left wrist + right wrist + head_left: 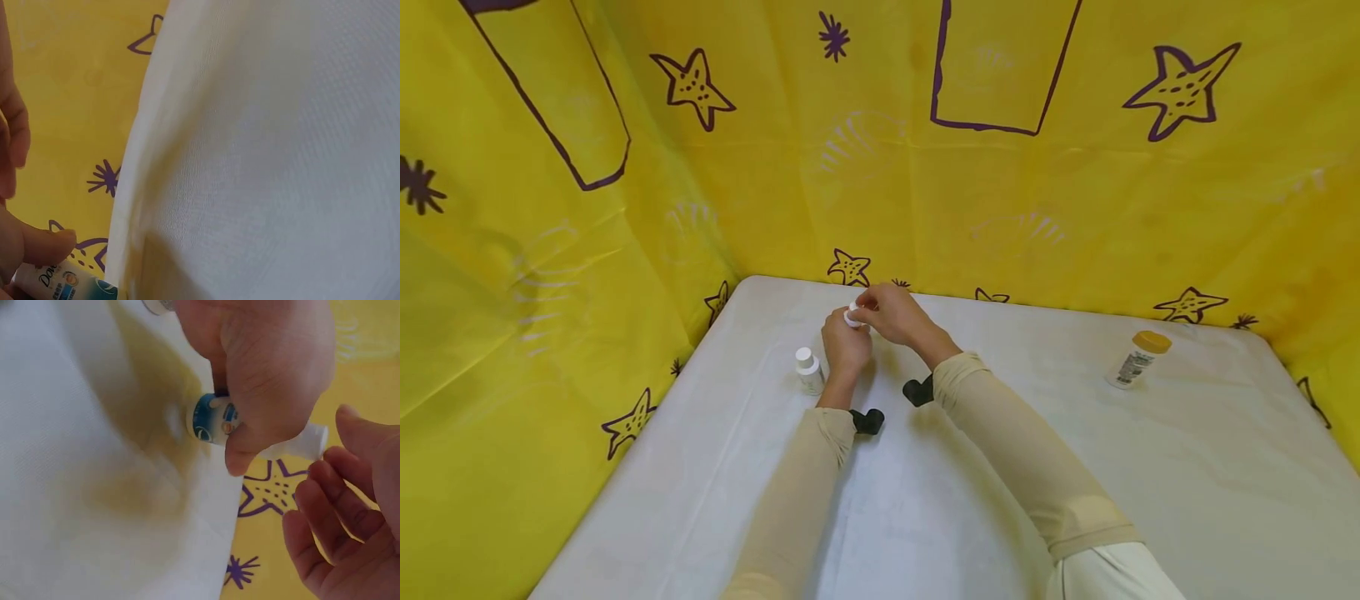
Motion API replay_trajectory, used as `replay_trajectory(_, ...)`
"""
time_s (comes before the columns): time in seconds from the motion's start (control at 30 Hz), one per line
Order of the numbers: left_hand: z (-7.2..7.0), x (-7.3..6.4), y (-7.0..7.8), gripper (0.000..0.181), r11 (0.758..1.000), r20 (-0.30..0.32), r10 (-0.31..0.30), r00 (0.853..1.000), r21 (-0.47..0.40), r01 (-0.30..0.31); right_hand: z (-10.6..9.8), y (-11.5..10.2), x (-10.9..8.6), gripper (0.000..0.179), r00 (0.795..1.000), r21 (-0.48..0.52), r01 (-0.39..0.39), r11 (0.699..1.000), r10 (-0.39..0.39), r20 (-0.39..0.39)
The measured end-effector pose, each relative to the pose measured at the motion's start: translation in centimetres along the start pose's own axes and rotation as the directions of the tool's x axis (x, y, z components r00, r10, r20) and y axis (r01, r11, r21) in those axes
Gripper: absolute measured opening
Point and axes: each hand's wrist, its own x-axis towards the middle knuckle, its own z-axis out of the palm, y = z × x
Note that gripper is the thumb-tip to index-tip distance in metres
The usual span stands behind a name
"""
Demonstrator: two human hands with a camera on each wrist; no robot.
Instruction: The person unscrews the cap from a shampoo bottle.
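Near the far edge of the table, my left hand (847,340) grips a small white Dove bottle (209,419) with a blue end. The bottle's white cap (309,442) sticks out past the left hand in the right wrist view. Beside that cap is my right hand (359,519), its fingers loosely bent and the thumb apart from it. Whether a right fingertip touches the cap, I cannot tell. Only part of the bottle's label shows in the left wrist view, under the left thumb (50,245).
A white bottle with a white cap (808,371) stands just left of my left forearm. Far to the right is another white bottle with a yellow cap (1137,360). Yellow cloth (880,192) with drawn starfish rises behind the white-covered table (1000,467) and along its sides.
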Motion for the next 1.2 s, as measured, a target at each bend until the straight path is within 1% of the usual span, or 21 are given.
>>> replay_trajectory(0.13, 0.0, 0.0, 0.0, 0.015, 1.0, 0.016, 0.017, 1.0, 0.018, -0.017, 0.2, 0.2, -0.3, 0.033, 0.998, -0.015, -0.055, 0.998, 0.055, -0.013)
replay_trajectory(0.23, 0.1, 0.0, 0.1, 0.009, 0.997, 0.032, 0.051, 0.998, 0.054, -0.053, 0.4, 0.6, -0.5, 0.033, 0.995, -0.028, -0.101, 0.994, 0.101, -0.015)
replay_trajectory(0.33, 0.2, -0.1, 0.2, 0.008, 0.992, 0.043, 0.093, 0.995, 0.084, -0.096, 0.4, 1.0, -0.6, 0.033, 0.99, -0.054, -0.141, 0.989, 0.141, -0.012)
replay_trajectory(0.4, 0.3, -0.3, 0.3, 0.006, 0.99, 0.055, 0.102, 0.993, 0.091, -0.107, 0.3, 1.3, -0.7, 0.033, 0.988, -0.075, -0.155, 0.985, 0.155, -0.01)
replay_trajectory(0.47, 0.3, -0.4, 0.4, 0.006, 0.991, 0.069, 0.094, 0.993, 0.094, -0.1, 0.2, 1.6, -0.8, 0.034, 0.986, -0.081, -0.167, 0.983, 0.167, -0.005)
replay_trajectory(0.57, 0.3, -0.6, 0.6, 0.024, 0.995, 0.099, 0.04, 0.994, 0.089, -0.049, 0.1, 2.0, -0.9, 0.035, 0.987, -0.084, -0.161, 0.983, 0.163, 0.015)
replay_trajectory(0.63, 0.3, -0.7, 0.8, 0.035, 0.997, 0.121, -0.003, 0.993, 0.081, -0.007, 0.0, 2.2, -1.0, 0.035, 0.987, -0.081, -0.154, 0.985, 0.156, 0.029)
replay_trajectory(0.67, 0.3, -0.7, 0.9, 0.038, 0.997, 0.133, -0.025, 0.991, 0.072, 0.015, -0.1, 2.2, -1.0, 0.034, 0.988, -0.082, -0.147, 0.986, 0.15, 0.033)
replay_trajectory(0.7, 0.2, -0.7, 1.0, 0.04, 0.997, 0.144, -0.043, 0.989, 0.07, 0.033, -0.2, 2.3, -1.1, 0.034, 0.989, -0.084, -0.142, 0.986, 0.145, 0.035)
replay_trajectory(0.83, 0.2, -0.9, 1.5, 0.041, 0.996, 0.175, -0.071, 0.982, 0.069, 0.06, -0.5, 2.8, -1.4, 0.032, 0.991, -0.077, -0.133, 0.988, 0.135, 0.024)
replay_trajectory(0.97, 0.3, -1.2, 2.0, 0.044, 0.997, 0.198, -0.058, 0.978, 0.069, 0.045, -1.0, 3.5, -2.0, 0.033, 0.989, -0.053, -0.149, 0.987, 0.149, 0.009)
replay_trajectory(1.1, 0.5, -1.5, 2.5, 0.045, 0.997, 0.222, -0.01, 0.975, 0.074, -0.007, -1.6, 4.2, -2.8, 0.034, 0.986, -0.027, -0.169, 0.985, 0.168, -0.007)
replay_trajectory(1.17, 0.6, -1.6, 2.7, 0.044, 0.996, 0.251, 0.012, 0.968, 0.085, -0.034, -1.9, 4.6, -3.2, 0.035, 0.985, -0.018, -0.175, 0.984, 0.175, -0.009)
replay_trajectory(1.2, 0.7, -1.7, 2.8, 0.044, 0.995, 0.272, 0.023, 0.962, 0.088, -0.049, -2.1, 4.8, -3.5, 0.036, 0.984, -0.017, -0.18, 0.983, 0.18, -0.01)
